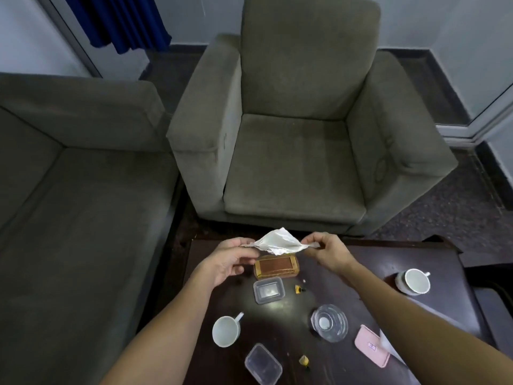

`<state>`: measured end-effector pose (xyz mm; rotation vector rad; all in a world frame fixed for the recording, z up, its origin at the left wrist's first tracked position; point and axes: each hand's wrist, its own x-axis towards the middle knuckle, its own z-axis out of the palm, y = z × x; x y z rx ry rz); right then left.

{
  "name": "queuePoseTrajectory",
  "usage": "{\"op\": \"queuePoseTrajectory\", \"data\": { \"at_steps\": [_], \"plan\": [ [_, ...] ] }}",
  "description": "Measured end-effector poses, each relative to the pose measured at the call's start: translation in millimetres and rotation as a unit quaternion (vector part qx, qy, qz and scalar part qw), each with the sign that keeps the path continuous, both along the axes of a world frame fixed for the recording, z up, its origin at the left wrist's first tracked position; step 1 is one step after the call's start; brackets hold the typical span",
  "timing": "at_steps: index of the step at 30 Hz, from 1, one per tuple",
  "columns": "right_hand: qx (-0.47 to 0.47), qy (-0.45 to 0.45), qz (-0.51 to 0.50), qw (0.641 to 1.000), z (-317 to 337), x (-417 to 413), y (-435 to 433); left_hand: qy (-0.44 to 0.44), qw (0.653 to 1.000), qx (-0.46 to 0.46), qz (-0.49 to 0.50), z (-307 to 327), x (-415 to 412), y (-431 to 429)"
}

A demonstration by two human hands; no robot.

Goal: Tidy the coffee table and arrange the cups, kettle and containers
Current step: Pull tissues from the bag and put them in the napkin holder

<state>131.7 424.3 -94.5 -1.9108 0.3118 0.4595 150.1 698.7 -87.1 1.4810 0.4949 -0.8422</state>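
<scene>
Both hands stretch a crumpled white paper tissue between them, just above the brown woven rectangular box at the far edge of the dark wooden bench. The left hand pinches one end and the right hand the other, fingers closed on it. It looks feather-light, limp and easily torn, so light corner pinches should suit. I count two white ceramic cups, two clear rectangular plastic containers, one clear round dish, one pink pouch and two yellow scraps. I see no kettle.
</scene>
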Motion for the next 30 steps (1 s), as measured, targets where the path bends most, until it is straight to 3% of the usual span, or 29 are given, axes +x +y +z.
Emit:
{"op": "queuePoseTrajectory", "data": {
  "at_steps": [4, 8, 12, 16, 22, 30],
  "plan": [
    [-0.131, -0.045, 0.037, 0.99, -43, -1, 0, -0.056, 0.992, 0.092, -0.068, -50, -7, -3],
    [-0.195, -0.085, 0.086, 0.973, -78, -1, 1, -0.136, 0.973, 0.164, -0.084, -91, -12, -8],
    [-0.286, -0.1, 0.127, 0.945, -102, -1, -3, -0.229, 0.912, 0.301, -0.158, -118, -13, -11],
    [-0.345, -0.124, 0.18, 0.913, -117, -3, -3, -0.306, 0.847, 0.38, -0.211, -134, -16, -16],
    [-0.395, -0.149, 0.239, 0.875, -129, -6, 3, -0.354, 0.799, 0.415, -0.254, -156, -20, -14],
    [-0.385, -0.153, 0.245, 0.877, -134, -3, 3, -0.414, 0.759, 0.431, -0.258, -163, -24, -11]
  ]
}}
